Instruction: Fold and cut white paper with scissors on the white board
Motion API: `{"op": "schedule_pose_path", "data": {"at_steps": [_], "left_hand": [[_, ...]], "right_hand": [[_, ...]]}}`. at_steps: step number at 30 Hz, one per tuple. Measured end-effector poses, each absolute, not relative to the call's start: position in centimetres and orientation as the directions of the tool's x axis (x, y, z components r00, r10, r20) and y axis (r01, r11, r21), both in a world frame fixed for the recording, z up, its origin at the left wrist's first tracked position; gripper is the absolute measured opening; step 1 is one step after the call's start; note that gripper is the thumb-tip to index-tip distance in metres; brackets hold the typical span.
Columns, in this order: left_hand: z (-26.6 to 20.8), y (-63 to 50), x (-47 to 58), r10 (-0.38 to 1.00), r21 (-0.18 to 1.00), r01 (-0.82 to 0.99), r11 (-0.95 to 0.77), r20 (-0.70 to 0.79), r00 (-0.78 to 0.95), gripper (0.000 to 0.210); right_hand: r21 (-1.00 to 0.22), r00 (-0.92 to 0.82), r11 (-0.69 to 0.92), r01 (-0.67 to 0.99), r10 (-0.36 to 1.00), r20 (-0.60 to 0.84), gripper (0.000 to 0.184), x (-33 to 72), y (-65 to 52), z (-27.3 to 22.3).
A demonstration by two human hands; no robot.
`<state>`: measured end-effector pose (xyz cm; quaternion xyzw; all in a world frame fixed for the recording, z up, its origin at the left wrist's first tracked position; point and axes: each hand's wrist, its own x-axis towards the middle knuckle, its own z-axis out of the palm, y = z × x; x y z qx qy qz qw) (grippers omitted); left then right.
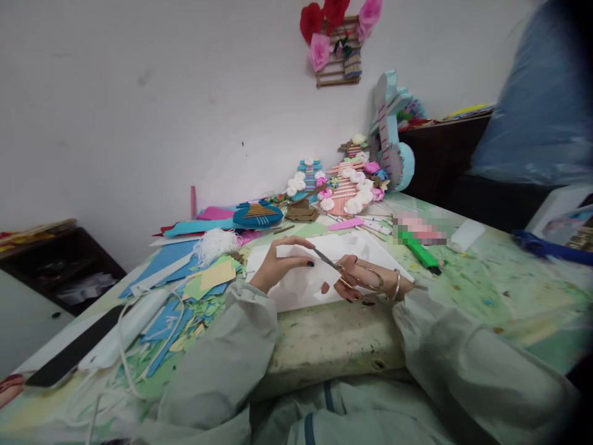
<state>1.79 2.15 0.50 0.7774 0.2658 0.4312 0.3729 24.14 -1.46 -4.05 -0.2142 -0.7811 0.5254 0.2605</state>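
My left hand pinches a white piece of paper between thumb and fingers, above the table. My right hand is closed on scissors with gold-coloured handles. The blades point up and left, at the upper edge of the held paper, near my left fingertips. Whether the blades are apart or together is hard to make out. Beneath both hands, a larger white sheet lies on the table.
Paper scraps, white yarn, a white power strip with its cord and a black phone lie left. A green utility knife lies right. Decorated paper guitars stand at the back against the wall.
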Motion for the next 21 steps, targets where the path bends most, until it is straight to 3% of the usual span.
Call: {"op": "schedule_pose_path", "data": {"at_steps": [9,16,21], "left_hand": [[-0.2,1.8,2.5,0.699,0.806,0.041,-0.591,0.486,0.525,0.025],[-0.3,2.0,2.6,0.723,0.826,0.041,-0.562,0.466,0.511,0.027],[-0.1,2.3,2.0,0.745,0.9,0.012,-0.436,0.353,0.566,0.039]], "right_hand": [[-0.948,-0.704,0.294,0.121,0.699,0.127,0.079,23.8,-2.5,-3.2],[-0.956,-0.601,0.248,0.153,0.792,0.109,0.054,23.4,-3.3,-3.2],[-0.95,-0.605,0.271,0.157,0.787,0.124,0.052,23.4,-3.5,-2.8]]}}
